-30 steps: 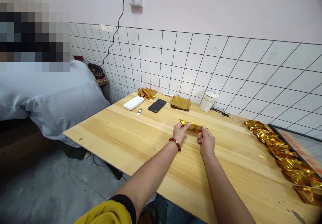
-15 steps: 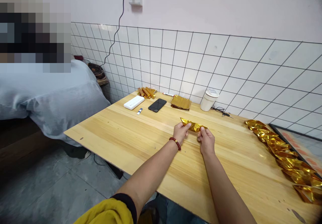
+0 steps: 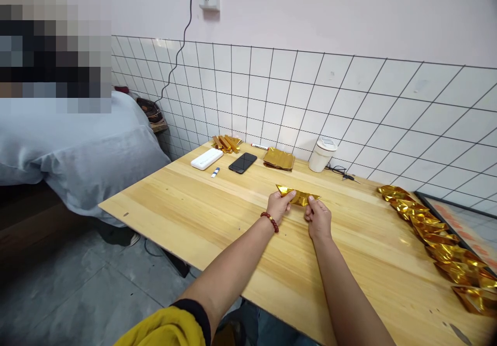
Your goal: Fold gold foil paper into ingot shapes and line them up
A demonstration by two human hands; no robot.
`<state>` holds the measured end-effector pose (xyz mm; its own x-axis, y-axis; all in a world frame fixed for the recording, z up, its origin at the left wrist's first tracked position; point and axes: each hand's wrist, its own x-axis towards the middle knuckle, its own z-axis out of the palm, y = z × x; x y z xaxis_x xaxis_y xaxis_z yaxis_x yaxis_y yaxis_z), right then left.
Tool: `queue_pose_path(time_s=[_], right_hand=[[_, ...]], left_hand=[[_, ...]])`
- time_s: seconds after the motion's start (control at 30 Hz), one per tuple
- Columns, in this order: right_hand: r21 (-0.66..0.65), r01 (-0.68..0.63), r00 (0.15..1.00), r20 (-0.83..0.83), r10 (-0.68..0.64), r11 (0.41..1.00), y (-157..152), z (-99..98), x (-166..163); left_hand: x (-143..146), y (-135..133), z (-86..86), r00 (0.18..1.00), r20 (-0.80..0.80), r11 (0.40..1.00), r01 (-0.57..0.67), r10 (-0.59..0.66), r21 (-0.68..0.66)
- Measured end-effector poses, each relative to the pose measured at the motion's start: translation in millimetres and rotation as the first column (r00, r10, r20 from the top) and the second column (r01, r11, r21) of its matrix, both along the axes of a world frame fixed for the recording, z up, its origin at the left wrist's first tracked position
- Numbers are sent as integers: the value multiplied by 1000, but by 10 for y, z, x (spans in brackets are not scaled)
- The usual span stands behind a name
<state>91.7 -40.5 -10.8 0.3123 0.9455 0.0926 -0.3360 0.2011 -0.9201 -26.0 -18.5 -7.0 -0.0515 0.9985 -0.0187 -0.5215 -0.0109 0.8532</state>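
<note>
A folded piece of gold foil paper, long and pointed at both ends, is held between my two hands over the wooden table. My left hand pinches its left part, thumb on top. My right hand grips the right end between thumb and fingers. Beyond them lies a stack of flat gold paper sheets. Along the table's right side runs a row of folded gold foil pieces, overlapping one another. More folded gold strips are heaped at the far left corner.
Near the back stand or lie a white power bank, a phone, a small blue-and-white stick, a pen, a lidded cup and eyeglasses. A dark-framed panel borders the right. A covered bed is at left.
The gold foil piece has tilted slightly between my fingers, its left tip a little lower and further left. Both hands keep their hold; the other things stay put.
</note>
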Motion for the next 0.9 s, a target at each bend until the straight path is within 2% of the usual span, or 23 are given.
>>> queue_pose_path(time_s=[0.17,0.4,0.6,0.9], right_hand=[[-3,-15,1000,2,15,1000,-1,6,4],[-13,14,1000,-9,-14,1000,6,-1,-4],[-17,22,999,-30,-23,1000,-9,22,-4],[-16,40,999,7,-40,999,13,-5,-14]], left_hand=[[-4,13,-14,1000,27,1000,-12,12,-1],[-21,-6,4,998,38,999,46,-46,-2],[-38,-2,10,996,82,999,-38,41,-39],[-24,-5,6,996,81,999,-33,34,-7]])
